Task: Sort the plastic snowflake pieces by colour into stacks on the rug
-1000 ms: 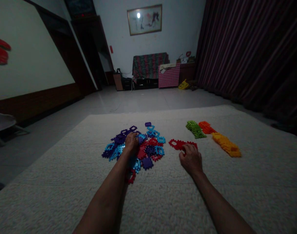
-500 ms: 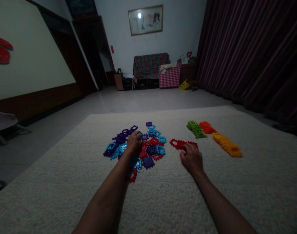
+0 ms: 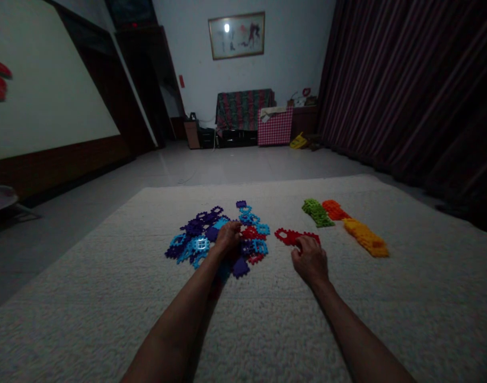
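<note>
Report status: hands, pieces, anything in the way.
Left hand over mixed pile, grip unclear. Right hand at red row. Green row, red-orange row, amber row right of pile. Left forearm hides part of pile.

Purple, light blue and red mingled in the pile point(image 3: 212, 234) at the centre; the row of pieces point(image 3: 285, 236) just right of it was red. Farther right, the stacks were green point(image 3: 316, 213), orange-red point(image 3: 333, 210) and yellow-orange point(image 3: 365, 236). The rug point(image 3: 275, 319) was cream. At upper centre, a draped cloth point(image 3: 243, 109) showed dark green and maroon, the checked cloth point(image 3: 275, 127) red and white.
</note>
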{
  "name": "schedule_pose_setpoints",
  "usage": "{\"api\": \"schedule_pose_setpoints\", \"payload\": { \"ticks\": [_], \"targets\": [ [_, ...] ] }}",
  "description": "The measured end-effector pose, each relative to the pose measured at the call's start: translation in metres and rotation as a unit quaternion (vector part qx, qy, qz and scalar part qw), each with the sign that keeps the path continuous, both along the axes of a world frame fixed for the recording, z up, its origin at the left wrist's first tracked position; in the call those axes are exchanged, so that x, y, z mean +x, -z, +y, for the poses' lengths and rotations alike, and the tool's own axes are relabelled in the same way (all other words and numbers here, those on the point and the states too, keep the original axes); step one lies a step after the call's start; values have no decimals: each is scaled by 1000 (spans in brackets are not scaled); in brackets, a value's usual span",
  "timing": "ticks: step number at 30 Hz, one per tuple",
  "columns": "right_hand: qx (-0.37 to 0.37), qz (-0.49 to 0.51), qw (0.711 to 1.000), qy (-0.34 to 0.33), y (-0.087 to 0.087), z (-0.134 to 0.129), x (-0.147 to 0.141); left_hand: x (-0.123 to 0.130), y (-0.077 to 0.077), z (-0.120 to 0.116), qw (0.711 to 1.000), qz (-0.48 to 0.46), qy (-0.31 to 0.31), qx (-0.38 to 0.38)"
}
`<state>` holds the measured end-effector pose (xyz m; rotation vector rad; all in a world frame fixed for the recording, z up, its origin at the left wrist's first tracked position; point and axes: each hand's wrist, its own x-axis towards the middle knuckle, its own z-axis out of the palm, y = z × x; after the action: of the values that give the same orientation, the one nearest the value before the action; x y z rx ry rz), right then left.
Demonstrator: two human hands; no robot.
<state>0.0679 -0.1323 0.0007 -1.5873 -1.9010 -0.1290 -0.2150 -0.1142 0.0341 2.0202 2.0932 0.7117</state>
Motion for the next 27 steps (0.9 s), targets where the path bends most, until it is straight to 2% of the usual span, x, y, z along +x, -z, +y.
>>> {"api": "schedule_pose_setpoints", "payload": {
  "ticks": [3,6,9,14,18,21,27],
  "targets": [
    [-7,-1,1000,2,-1,0,0,6,-2,11,990,-130,-52,32],
    [-7,1,1000,2,0,0,0,19,-1,20,977,-200,-61,30],
    [-2,9,1000,1,1,0,0,32,1,22,982,-185,-44,11],
    [1,14,1000,-1,2,0,0,44,-4,18,997,-34,-17,-63],
    [0,15,1000,1,3,1,0,50,-6,19,995,14,-24,-100],
    [-1,13,1000,1,3,1,1,54,-5,22,994,-19,-32,-101],
    [-8,18,1000,1,1,0,0,43,-3,27,979,-189,-58,-56]
  ]
}}
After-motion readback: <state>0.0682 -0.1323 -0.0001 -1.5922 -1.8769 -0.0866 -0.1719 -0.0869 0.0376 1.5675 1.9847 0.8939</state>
